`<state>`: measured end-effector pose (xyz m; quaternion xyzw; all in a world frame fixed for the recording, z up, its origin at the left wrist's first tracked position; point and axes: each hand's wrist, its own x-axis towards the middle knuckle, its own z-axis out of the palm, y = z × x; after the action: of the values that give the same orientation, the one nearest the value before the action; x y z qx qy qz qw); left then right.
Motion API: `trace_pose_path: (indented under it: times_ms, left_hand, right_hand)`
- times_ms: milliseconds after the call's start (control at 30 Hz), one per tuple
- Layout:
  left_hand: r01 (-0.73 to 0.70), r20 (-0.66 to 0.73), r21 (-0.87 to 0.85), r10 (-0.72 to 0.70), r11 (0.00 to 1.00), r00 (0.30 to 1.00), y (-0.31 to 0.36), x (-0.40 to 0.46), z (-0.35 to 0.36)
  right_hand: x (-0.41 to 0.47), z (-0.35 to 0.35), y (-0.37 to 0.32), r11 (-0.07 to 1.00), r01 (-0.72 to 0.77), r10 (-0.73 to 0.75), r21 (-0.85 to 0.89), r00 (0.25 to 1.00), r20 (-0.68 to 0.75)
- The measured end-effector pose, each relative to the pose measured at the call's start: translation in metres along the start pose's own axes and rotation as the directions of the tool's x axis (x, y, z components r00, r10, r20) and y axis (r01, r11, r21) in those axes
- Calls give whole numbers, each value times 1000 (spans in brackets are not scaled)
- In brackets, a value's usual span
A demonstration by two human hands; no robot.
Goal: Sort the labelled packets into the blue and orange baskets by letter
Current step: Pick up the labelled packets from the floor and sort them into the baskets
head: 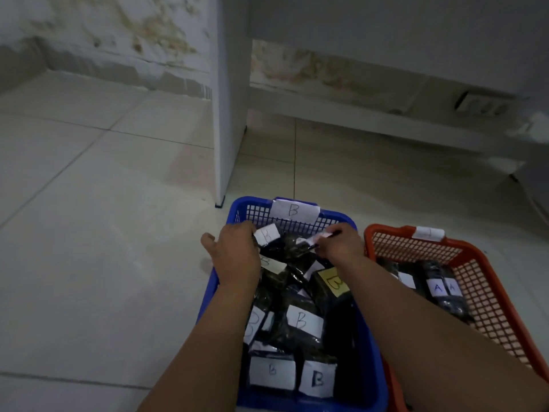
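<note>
A blue basket point(297, 205) tagged B stands on the floor, full of several dark packets with white B labels, such as one near the middle point(303, 321). Right of it stands an orange basket point(475, 263) holding dark packets labelled A point(442, 288). Both my hands reach into the far end of the blue basket. My left hand point(234, 254) grips a dark packet with a white B label point(267, 236). My right hand point(341, 242) pinches another dark packet by its white label point(309, 240).
A white furniture panel point(230, 114) stands upright on the tiled floor just behind the blue basket. A stained wall runs along the back. Bare floor tiles point(104, 233) stretch to the left.
</note>
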<state>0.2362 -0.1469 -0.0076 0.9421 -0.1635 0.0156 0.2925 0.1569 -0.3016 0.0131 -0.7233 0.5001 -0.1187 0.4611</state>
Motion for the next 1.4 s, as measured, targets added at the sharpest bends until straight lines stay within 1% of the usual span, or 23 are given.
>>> trace_pose_path:
  times_ms: [33,67,100,133,233,333,367,400,433,467,533,600,700,767,833,867,933,1000,1067,1133,1233,1300,1400]
  left_hand:
    - [-6,32,33,5,999,999,-2,-3,5]
    - [-8,68,62,4,998,998,-2,-6,8]
    - [-12,91,85,4,996,996,-3,-8,9]
    - [-19,106,92,9,996,994,-4,-7,10]
    - [-84,152,109,67,991,986,-8,-3,11]
    - [-231,239,232,175,945,955,-8,-3,10]
    - [-258,272,257,187,931,944,-8,-2,9]
    - [-268,297,258,188,928,936,-9,-1,8]
    - [-259,312,232,181,938,933,-10,0,7]
    - [-225,316,187,159,956,935,-9,1,4]
    - [-133,298,76,105,988,949,-7,-2,-1]
    - [-125,263,21,115,992,958,-2,-8,-10]
    - [-266,195,-45,270,963,943,2,-24,-25]
    - [-401,141,-98,412,911,900,2,-43,-33]
    - [-539,104,-108,548,836,830,2,-73,-43]
    - [-589,109,-109,599,801,794,0,-91,-46]
    - [-650,177,-130,662,749,728,-1,-132,-52]
    - [-692,271,-183,712,698,647,0,-175,-55]
    - [-750,347,-245,778,615,524,1,-218,-55]
    - [-789,399,-318,829,526,392,2,-258,-54]
    - [-813,484,-409,854,414,191,-3,-313,-49]
    - [-804,527,-482,848,350,53,-8,-346,-45]
    - [-803,491,-557,864,214,-110,-13,-382,-43]
  right_hand:
    - [3,1,3,978,59,-40,-199,994,100]
    - [5,2,6,924,121,-51,-363,979,197]
    - [8,4,11,852,182,-55,-491,963,262]
    - [10,4,16,776,236,-69,-585,954,293]
    - [17,8,28,610,292,-88,-737,949,304]
    - [24,6,28,363,346,-13,-865,930,366]
    - [24,3,25,314,370,11,-874,920,393]
    - [22,0,22,300,394,15,-868,908,418]
    - [19,-5,17,320,419,-2,-850,897,442]
    - [16,-10,13,366,439,-36,-821,888,459]
    - [2,-25,3,516,438,-124,-736,889,442]
    - [-14,-44,-6,654,427,-181,-625,890,418]
    - [-44,-79,-6,804,415,-241,-426,882,405]
    - [-67,-103,9,836,450,-344,-313,875,339]
    - [-93,-125,32,824,507,-443,-251,854,273]
    - [-108,-134,47,826,519,-465,-219,848,255]
    - [-145,-147,80,847,509,-467,-154,851,242]
    - [-186,-156,115,871,482,-445,-92,855,266]
    - [-227,-162,150,886,458,-404,-72,840,363]
    - [-263,-167,185,875,466,-351,-133,799,488]
    - [-303,-181,231,846,495,-280,-199,729,625]
    - [-321,-192,252,834,506,-243,-222,697,674]
    - [-337,-209,273,793,551,-236,-258,669,705]
